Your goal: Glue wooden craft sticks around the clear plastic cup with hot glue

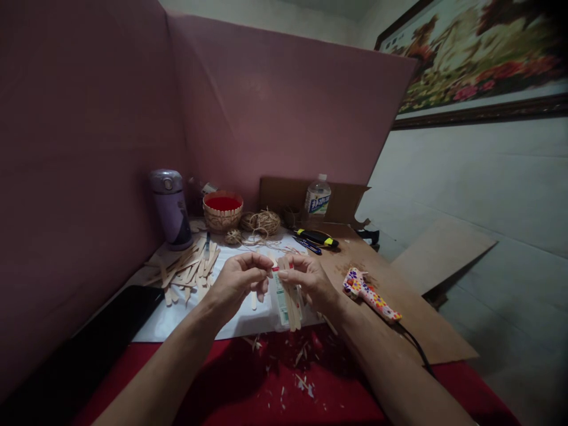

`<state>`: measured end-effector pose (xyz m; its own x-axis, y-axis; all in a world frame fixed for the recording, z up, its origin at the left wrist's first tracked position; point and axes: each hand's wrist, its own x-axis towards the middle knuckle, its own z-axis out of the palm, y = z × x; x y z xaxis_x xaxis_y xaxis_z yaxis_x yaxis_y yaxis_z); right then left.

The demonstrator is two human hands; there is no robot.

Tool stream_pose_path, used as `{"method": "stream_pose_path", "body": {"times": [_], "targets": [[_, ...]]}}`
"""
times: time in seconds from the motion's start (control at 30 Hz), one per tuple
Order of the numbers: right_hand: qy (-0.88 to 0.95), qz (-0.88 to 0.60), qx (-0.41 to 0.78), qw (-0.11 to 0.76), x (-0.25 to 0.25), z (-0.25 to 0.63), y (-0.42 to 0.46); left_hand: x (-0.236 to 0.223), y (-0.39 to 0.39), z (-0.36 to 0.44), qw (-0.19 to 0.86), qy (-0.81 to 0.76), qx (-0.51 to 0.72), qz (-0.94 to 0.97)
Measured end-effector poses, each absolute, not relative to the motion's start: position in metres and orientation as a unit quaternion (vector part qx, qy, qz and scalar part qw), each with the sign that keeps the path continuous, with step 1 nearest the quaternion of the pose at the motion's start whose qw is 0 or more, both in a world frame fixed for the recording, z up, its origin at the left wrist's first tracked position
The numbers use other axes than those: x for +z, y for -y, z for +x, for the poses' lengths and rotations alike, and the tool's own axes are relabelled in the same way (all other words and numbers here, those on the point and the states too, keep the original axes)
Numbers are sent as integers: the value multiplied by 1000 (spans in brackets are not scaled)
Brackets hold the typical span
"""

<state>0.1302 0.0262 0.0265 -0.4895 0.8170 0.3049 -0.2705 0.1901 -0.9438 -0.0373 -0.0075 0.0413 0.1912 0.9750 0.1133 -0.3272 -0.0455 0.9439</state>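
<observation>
My right hand (310, 281) grips several wooden craft sticks (290, 305) standing side by side, their lower ends pointing towards me. Against them is a clear plastic piece with a green and white label (280, 299); whether the sticks are fixed to it I cannot tell. My left hand (244, 278) is just left of it, thumb and fingertips pinched close to the top edge; anything between them is too small to make out. Loose craft sticks (189, 269) lie in a pile left of my left hand. A flower-patterned glue gun (370, 296) rests right of my right hand.
Behind stand a purple flask (171, 210), a stick-edged bowl with red lining (223, 213), twine (261, 222) and a plastic bottle (318, 198). A black-yellow cutter (317, 238) lies on the cardboard (426, 331). Wood scraps litter the red cloth (248, 378). A black object (128, 307) sits left.
</observation>
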Motion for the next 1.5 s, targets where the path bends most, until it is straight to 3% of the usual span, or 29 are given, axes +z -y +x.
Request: {"method": "stream_pose_path", "body": {"times": [0.1, 0.27, 0.53, 0.77, 0.97, 1.23, 1.4, 1.5], "targets": [[626, -220, 589, 462, 26, 131, -28, 42, 8, -39, 560, -366, 540, 511], [612, -224, 595, 470, 26, 130, -28, 39, 9, -39, 381, -430, 572, 585], [595, -247, 606, 465, 25, 130, -26, 26, 3, -35, 147, -402, 568, 703], [586, -229, 612, 479, 26, 127, -25, 22, 4, -34, 13, -389, 556, 734], [564, -250, 609, 498, 23, 127, -28, 23, 6, -32, 41, -443, 491, 749], [498, -275, 599, 563, 28, 137, -41, 34, 17, -32, 312, -382, 493, 717], [501, -278, 595, 564, 29, 138, -41, 33, 10, -36, 247, -490, 532, 645], [511, -270, 605, 548, 29, 135, -37, 29, 4, -34, 290, -490, 555, 606]]}}
